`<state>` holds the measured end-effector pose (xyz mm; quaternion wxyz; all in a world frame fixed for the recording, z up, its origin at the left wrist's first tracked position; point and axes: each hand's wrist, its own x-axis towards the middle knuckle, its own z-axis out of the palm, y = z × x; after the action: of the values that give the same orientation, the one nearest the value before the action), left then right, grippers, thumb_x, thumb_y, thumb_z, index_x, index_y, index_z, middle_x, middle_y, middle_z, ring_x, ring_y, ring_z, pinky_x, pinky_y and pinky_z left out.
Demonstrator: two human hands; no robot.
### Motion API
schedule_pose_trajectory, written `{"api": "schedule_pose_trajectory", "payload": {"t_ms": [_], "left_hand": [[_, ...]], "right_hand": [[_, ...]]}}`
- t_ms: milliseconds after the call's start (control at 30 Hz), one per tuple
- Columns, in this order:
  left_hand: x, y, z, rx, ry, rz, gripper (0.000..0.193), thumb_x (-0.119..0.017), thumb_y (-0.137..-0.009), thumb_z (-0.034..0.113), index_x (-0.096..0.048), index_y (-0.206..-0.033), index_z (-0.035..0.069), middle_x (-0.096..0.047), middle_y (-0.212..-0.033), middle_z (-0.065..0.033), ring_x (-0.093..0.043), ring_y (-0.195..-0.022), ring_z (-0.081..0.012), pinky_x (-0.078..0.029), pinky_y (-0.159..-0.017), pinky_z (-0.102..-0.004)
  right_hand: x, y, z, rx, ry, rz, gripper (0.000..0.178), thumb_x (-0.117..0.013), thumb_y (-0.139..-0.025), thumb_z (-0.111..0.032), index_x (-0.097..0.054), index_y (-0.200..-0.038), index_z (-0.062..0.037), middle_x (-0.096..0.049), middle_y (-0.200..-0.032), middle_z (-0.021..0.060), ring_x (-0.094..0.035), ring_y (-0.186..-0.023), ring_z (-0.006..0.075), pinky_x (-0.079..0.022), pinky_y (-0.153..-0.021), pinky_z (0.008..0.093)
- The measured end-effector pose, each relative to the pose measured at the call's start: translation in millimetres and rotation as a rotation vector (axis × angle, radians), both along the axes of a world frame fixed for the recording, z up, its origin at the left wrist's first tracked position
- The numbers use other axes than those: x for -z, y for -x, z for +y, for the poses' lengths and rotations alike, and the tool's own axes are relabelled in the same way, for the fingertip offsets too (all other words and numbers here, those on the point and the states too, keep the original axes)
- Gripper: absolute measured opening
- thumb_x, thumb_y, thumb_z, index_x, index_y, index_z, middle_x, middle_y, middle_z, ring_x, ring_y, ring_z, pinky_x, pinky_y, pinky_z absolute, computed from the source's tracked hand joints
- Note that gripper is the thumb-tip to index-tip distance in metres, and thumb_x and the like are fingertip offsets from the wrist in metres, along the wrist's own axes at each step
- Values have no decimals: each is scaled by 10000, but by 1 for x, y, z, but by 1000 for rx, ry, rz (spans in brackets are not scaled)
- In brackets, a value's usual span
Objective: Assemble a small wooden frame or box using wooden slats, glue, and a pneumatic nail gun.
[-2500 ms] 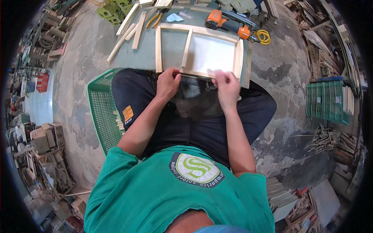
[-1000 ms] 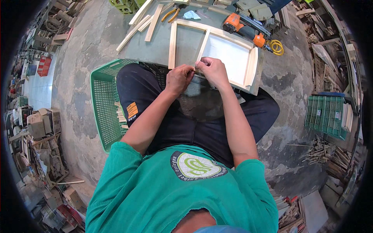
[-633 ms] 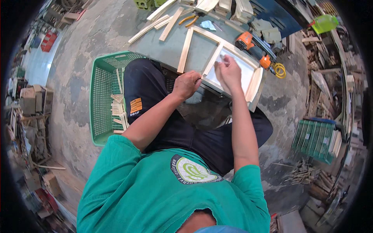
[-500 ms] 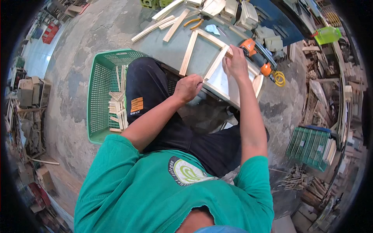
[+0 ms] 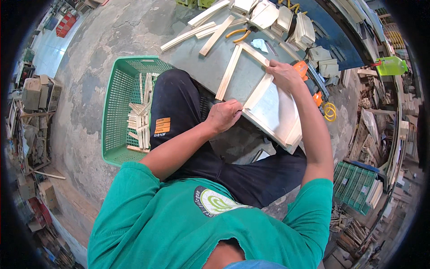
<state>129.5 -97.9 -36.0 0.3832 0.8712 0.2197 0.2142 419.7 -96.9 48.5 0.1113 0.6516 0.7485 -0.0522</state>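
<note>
A pale wooden frame (image 5: 259, 93) made of slats lies on a grey worktop (image 5: 197, 67), its near right end close to my knee. My left hand (image 5: 224, 115) is closed at the near edge, fingertips pinching by the end of the crossbar. My right hand (image 5: 283, 74) is wrapped over the far joint where the crossbar meets the long rail, hiding that joint. Just beyond the right hand, an orange power tool (image 5: 301, 68) is partly covered by my wrist.
Loose slats (image 5: 216, 36), orange-handled pliers (image 5: 238, 34) and a pale blue scrap (image 5: 259, 45) lie farther back on the worktop. Stacked wood pieces (image 5: 304, 30) stand beyond. A green basket (image 5: 117, 114) of wood strips sits left of my knee. A yellow coiled hose (image 5: 329, 112) is at right.
The frame has turned and its right end has come nearer to me. My right hand has shifted right along with it; my left hand has moved slightly right and nearer.
</note>
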Motion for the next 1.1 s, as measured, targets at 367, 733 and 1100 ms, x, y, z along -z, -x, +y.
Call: {"api": "schedule_pose_trajectory", "payload": {"t_ms": [367, 733, 1100], "left_hand": [[-2, 1, 0, -3, -29, 12, 100, -697, -852, 140, -642, -895, 69, -629, -867, -88, -669, -754, -324, -545, -668, -417], [-5, 1, 1, 0, -11, 20, 87, -690, -860, 127, -672, -922, 69, -646, -897, -96, -666, -788, -315, -537, -677, -400], [-9, -4, 3, 58, -61, 63, 98, -697, -856, 154, -671, -935, 103, -637, -825, -86, -663, -745, -300, -530, -650, -394]], "right_hand": [[-1, 6, 6, 61, 50, 14, 217, -639, -783, -67, -668, -999, -58, -624, -1037, 122, -674, -945, 349, -544, -816, 456], [10, 53, -66, 851, -480, 762, 322, -652, -893, -274, -657, -1083, -14, -691, -879, 181, -684, -839, 289, -522, -767, 385], [36, 146, -105, 1044, -332, 993, 362, -676, -886, -340, -679, -961, 14, -694, -825, 139, -657, -747, 227, -508, -714, 341]]}}
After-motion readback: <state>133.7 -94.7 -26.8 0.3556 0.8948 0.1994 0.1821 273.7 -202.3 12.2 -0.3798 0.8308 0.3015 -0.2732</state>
